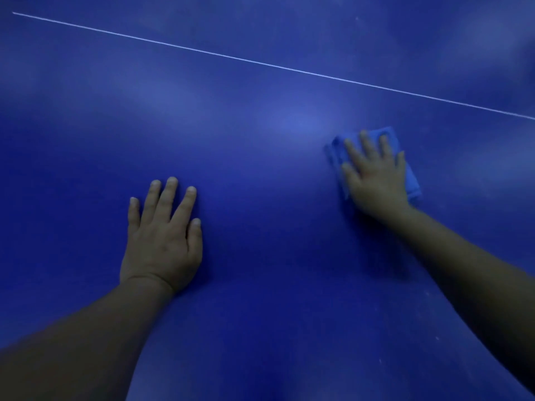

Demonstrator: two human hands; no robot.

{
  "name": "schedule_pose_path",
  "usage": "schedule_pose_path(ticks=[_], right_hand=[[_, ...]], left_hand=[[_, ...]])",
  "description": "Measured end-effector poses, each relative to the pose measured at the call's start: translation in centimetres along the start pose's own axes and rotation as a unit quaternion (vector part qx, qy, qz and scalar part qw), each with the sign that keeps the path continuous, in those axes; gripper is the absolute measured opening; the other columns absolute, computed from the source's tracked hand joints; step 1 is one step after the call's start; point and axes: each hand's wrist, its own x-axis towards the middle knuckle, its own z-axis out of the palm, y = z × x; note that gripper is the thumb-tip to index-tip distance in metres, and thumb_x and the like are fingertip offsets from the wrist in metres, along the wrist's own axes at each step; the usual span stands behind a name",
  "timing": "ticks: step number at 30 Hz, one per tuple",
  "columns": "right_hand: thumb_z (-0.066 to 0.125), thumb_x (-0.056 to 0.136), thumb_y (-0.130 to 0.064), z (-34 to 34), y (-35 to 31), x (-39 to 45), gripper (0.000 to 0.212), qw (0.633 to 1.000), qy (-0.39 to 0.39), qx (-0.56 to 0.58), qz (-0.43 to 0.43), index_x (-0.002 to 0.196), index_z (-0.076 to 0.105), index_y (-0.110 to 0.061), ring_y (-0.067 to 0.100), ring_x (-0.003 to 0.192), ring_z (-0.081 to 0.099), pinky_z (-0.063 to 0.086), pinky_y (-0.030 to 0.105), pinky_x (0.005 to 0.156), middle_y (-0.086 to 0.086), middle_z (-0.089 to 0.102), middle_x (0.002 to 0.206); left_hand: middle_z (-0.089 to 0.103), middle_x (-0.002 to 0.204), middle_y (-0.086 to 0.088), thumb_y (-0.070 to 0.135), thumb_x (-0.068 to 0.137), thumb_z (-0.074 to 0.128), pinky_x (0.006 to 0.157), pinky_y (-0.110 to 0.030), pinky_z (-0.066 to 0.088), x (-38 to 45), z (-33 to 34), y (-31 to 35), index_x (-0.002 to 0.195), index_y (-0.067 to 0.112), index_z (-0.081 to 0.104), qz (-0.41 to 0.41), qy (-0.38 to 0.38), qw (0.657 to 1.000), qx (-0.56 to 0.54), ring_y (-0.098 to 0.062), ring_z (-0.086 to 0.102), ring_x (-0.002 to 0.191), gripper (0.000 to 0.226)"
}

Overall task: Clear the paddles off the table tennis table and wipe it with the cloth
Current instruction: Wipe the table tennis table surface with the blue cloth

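Observation:
The blue table tennis table [260, 175] fills the whole view. A folded light blue cloth [412, 180] lies flat on it at the right. My right hand [373, 175] presses down on the cloth with straight, spread fingers. My left hand [162, 235] rests flat on the bare table surface at the lower left, fingers straight and spread, holding nothing. No paddle is in view.
A thin white line [260, 63] runs across the table from the upper left down to the right edge of the view. Pale smudges and small specks show on the surface at the right.

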Motion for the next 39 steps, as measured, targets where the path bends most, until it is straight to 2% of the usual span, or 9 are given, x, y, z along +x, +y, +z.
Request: schedule_pose_path(ticks=[7, 11, 14, 18, 23, 25, 27, 30, 39], right_hand=[[0.04, 0.102, -0.052, 0.9, 0.9, -18.2, 0.053, 0.838, -0.107, -0.029, -0.534, 0.153, 0.036, -0.039, 0.039, 0.152, 0.018, 0.008, 0.065, 0.118, -0.002, 0.026, 0.165], [0.031, 0.092, -0.054, -0.7, 3.7, -7.0, 0.064, 0.982, -0.012, -0.024, -0.185, 0.149, 0.041, -0.026, 0.046, 0.146, 0.028, 0.023, 0.072, 0.11, 0.012, 0.038, 0.158], [0.028, 0.096, -0.055, -0.9, 2.9, -5.9, 0.065, 0.999, -0.005, 0.009, 0.039, 0.156, 0.032, -0.031, 0.033, 0.153, 0.013, 0.011, 0.062, 0.119, 0.001, 0.022, 0.166], [0.037, 0.097, -0.052, 1.7, -3.1, -20.0, 0.057, 0.989, 0.002, 0.013, -0.146, 0.15, 0.044, -0.032, 0.04, 0.151, 0.02, 0.016, 0.069, 0.114, 0.003, 0.032, 0.162], [0.042, 0.102, -0.051, 1.6, -1.8, -32.7, 0.051, 0.894, -0.084, -0.005, -0.441, 0.152, 0.039, -0.039, 0.038, 0.152, 0.019, 0.01, 0.066, 0.117, -0.001, 0.028, 0.164], [0.04, 0.099, -0.051, 1.2, 0.1, -28.6, 0.054, 0.939, -0.039, -0.018, -0.34, 0.151, 0.039, -0.036, 0.042, 0.149, 0.024, 0.017, 0.072, 0.113, 0.005, 0.035, 0.16], [0.034, 0.098, -0.052, 0.2, 1.5, -24.0, 0.057, 0.998, -0.026, 0.015, -0.059, 0.153, 0.029, -0.038, 0.038, 0.152, 0.018, 0.014, 0.072, 0.114, 0.004, 0.028, 0.164], [0.028, 0.103, -0.053, 0.1, -0.2, -23.0, 0.056, 0.981, -0.024, 0.052, 0.186, 0.157, 0.019, -0.042, 0.028, 0.155, 0.0, -0.001, 0.063, 0.12, -0.007, 0.009, 0.169], [0.037, 0.1, -0.054, 2.1, -8.0, -43.5, 0.054, 0.974, -0.07, -0.003, -0.215, 0.151, 0.041, -0.036, 0.035, 0.152, 0.021, 0.014, 0.067, 0.117, -0.001, 0.03, 0.163]], left_hand=[[0.019, 0.166, -0.008, 0.043, 0.097, 0.024, 0.124, -0.05, -0.002, 0.1, 0.5, -0.2, 0.156, 0.019, 0.032, 0.0, 0.007, 1.0, 0.009, -0.025, 0.006, 0.154, 0.063], [0.02, 0.166, -0.008, 0.045, 0.096, 0.022, 0.123, -0.05, -0.001, 0.1, 0.4, -0.1, 0.156, 0.02, 0.032, 0.0, 0.009, 1.0, 0.009, -0.026, 0.007, 0.154, 0.065], [0.02, 0.165, -0.009, 0.045, 0.094, 0.021, 0.123, -0.052, 0.0, 0.1, 0.4, -0.1, 0.155, 0.02, 0.032, 0.0, 0.01, 1.0, 0.009, -0.027, 0.008, 0.154, 0.067], [0.019, 0.165, -0.011, 0.055, 0.092, 0.017, 0.122, -0.053, -0.001, 0.2, 0.1, -0.4, 0.155, 0.018, 0.031, 0.01, -0.005, 1.0, -0.002, -0.029, 0.007, 0.154, 0.074], [0.016, 0.166, -0.013, 0.052, 0.091, 0.022, 0.124, -0.048, -0.003, -1.3, -1.0, -1.2, 0.154, 0.012, 0.034, 0.049, -0.03, 0.995, -0.083, -0.027, 0.005, 0.154, 0.076], [0.018, 0.165, -0.015, 0.045, 0.093, 0.029, 0.123, -0.047, -0.002, -4.3, -1.3, -1.8, 0.151, 0.009, 0.039, 0.086, -0.013, 0.994, -0.071, -0.029, 0.009, 0.154, 0.07], [0.023, 0.163, -0.017, 0.041, 0.094, 0.034, 0.123, -0.05, 0.001, -8.8, -1.3, -1.8, 0.148, 0.006, 0.043, 0.117, -0.007, 0.992, -0.055, -0.032, 0.014, 0.153, 0.065], [0.029, 0.161, -0.017, 0.041, 0.094, 0.034, 0.121, -0.056, 0.009, -16.9, -1.0, -1.4, 0.146, 0.006, 0.046, 0.156, -0.023, 0.987, -0.042, -0.034, 0.021, 0.151, 0.064], [0.021, 0.165, -0.009, 0.043, 0.098, 0.029, 0.12, -0.059, 0.012, -29.8, 1.1, -2.3, 0.153, 0.011, 0.036, 0.199, -0.081, 0.976, 0.036, -0.027, 0.011, 0.154, 0.064]])
